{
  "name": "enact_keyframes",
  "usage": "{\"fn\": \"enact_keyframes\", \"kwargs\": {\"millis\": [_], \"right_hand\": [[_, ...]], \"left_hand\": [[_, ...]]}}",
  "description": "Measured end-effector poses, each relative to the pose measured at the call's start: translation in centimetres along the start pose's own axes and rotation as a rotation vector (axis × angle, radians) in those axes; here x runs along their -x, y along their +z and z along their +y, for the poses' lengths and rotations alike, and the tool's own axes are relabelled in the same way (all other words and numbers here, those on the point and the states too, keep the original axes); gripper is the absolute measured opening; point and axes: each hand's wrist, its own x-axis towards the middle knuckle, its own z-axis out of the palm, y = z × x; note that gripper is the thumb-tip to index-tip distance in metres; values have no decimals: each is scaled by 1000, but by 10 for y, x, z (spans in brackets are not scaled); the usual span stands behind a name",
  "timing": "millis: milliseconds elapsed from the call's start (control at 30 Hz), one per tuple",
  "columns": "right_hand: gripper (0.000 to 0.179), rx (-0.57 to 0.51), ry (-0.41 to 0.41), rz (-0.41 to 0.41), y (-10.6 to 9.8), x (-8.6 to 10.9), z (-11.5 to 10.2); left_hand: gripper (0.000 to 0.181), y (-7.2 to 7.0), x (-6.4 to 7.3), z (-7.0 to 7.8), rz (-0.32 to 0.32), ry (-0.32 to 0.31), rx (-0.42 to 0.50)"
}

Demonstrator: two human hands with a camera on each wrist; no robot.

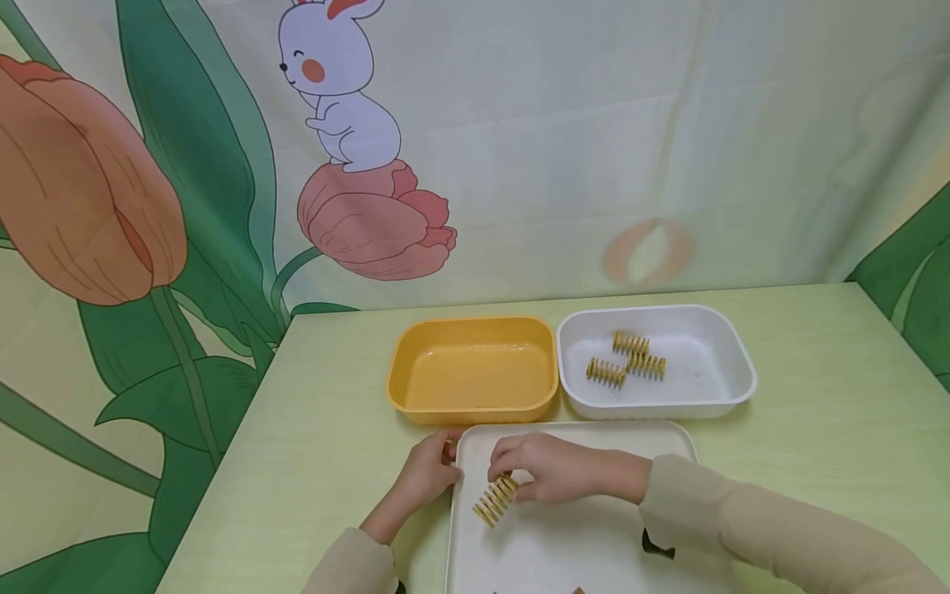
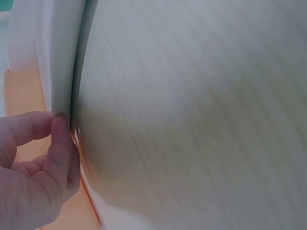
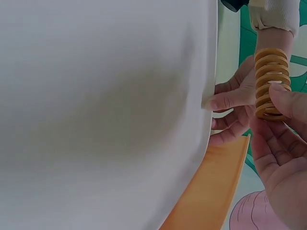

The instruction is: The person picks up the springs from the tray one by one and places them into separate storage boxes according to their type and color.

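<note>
My right hand pinches a yellow coil spring between thumb and fingers, over the left part of a white tray. In the right wrist view that spring stands out from the fingertips, its thick coils plain to see. At the tray's left edge, near its far corner, my left hand grips the rim. The left wrist view has this hand with thumb and fingertip at the tray's rim. Several similar springs lie in a white bin behind the tray.
Left of the white bin, a yellow-orange bin stands with its side close against it. Small brown tips show on the tray at the bottom frame edge. A printed curtain hangs behind the pale green table.
</note>
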Motion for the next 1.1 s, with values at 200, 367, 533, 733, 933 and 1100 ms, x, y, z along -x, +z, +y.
{"fn": "enact_keyframes", "kwargs": {"millis": [200,367,533,733,933,1100], "right_hand": [[27,-17,19,21,-10,3,0],[27,5,-14,74,-16,5,3],[27,-2,-12,98,-19,7,5],[26,-14,15,123,-21,10,7],[27,26,32,172,-27,15,11],[27,33,61,207,-33,20,13]], "left_hand": [[47,0,0,1,1,3,1],[46,0,0,1,1,1,15],[45,0,0,0,-3,-3,17],[45,1,0,-1,-3,-4,11],[45,1,0,0,-6,-6,14],[45,1,0,0,-6,-10,20]]}}
